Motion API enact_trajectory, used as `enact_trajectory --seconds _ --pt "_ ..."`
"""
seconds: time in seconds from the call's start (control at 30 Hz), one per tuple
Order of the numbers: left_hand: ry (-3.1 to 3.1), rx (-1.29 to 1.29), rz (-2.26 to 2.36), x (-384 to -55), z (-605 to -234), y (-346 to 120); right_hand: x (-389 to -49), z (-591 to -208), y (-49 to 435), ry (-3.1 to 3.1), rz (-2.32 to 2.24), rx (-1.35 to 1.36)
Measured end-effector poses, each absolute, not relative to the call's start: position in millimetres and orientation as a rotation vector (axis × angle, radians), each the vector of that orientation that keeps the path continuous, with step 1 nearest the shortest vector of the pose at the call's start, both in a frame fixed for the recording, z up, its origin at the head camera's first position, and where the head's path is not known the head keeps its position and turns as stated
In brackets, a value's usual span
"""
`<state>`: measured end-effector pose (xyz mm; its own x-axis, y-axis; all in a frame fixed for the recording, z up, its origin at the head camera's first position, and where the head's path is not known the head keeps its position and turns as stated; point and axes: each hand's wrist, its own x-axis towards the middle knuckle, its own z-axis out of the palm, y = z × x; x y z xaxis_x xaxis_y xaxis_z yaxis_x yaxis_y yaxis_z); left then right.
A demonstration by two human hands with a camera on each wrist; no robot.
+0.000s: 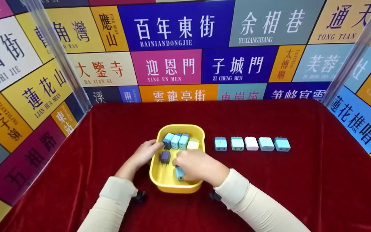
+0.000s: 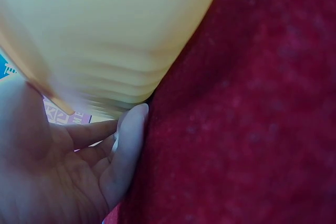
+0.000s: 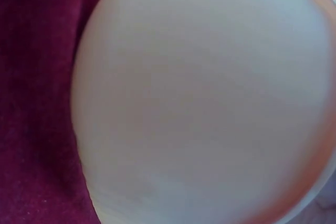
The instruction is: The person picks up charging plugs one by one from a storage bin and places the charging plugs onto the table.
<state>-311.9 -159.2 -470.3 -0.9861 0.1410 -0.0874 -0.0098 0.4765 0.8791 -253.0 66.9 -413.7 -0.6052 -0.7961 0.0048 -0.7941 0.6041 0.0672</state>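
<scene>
Fingers of my right hand [image 1: 195,163] are gripping a blue charger [image 1: 180,174], my left hand [image 1: 146,152] grasping the tray [image 1: 179,189], probably for stability.

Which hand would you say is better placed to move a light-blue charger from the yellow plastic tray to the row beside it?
Probably the right hand, nearer the row, its fingers at a light-blue charger. The left hand is at the left edge of the tray.

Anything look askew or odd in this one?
Mildly: the dark charger in the yellow tray points its prongs toward the tray's near end, whereas prongs on the row of chargers at right point away. No spill or damage shows.
</scene>
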Motion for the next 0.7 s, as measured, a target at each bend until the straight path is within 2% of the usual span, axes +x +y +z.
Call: enact_trajectory --seconds 0.2,0.7 --pt "2.547 0.104 1.539 -313 -470 -160 -250 -401 70 -2.693 0.017 1.453" --pt "2.542 0.107 1.545 -313 -474 -161 -238 -359 92 -2.651 0.174 1.411"
